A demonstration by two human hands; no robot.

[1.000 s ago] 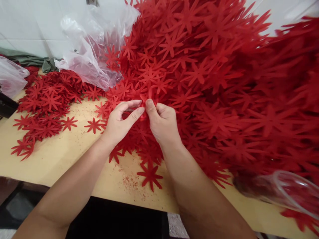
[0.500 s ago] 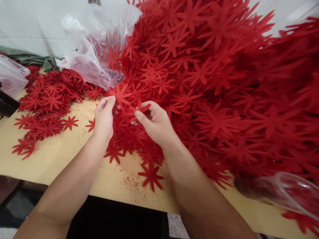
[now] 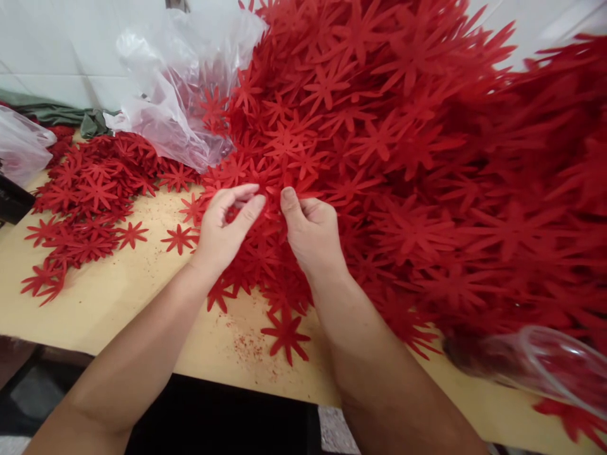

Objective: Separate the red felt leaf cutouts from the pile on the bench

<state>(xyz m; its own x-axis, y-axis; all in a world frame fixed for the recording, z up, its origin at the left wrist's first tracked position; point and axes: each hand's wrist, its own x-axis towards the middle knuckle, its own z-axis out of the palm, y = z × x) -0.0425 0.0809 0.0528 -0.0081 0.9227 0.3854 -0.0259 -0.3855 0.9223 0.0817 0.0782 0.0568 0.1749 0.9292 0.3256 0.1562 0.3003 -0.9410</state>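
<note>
My right hand [image 3: 310, 230] pinches a red petalled flower piece between thumb and bent index finger. That piece blends into the red heap behind it, so its outline is hard to make out. Just to the left, my left hand [image 3: 227, 224] has its thumb and fingers curved and a little apart, with nothing plainly held between them. Both hands are over the near side of a large heap of red flower pieces [image 3: 379, 139]. A single red flower piece [image 3: 287, 336] lies flat below the hands, close to the table's front edge.
A smaller pile of red flower pieces [image 3: 95, 193] lies at the left. Behind it sits a crumpled clear plastic bag [image 3: 175, 120] against the white wall [image 3: 42, 50]. Red crumbs dot the yellowish table [image 3: 142, 272]. A clear plastic container [image 3: 535, 366] lies at the right.
My left hand has moved right and its grip on a red flower piece has loosened. My right hand has shifted slightly right and turned, its fingers curling in.
</note>
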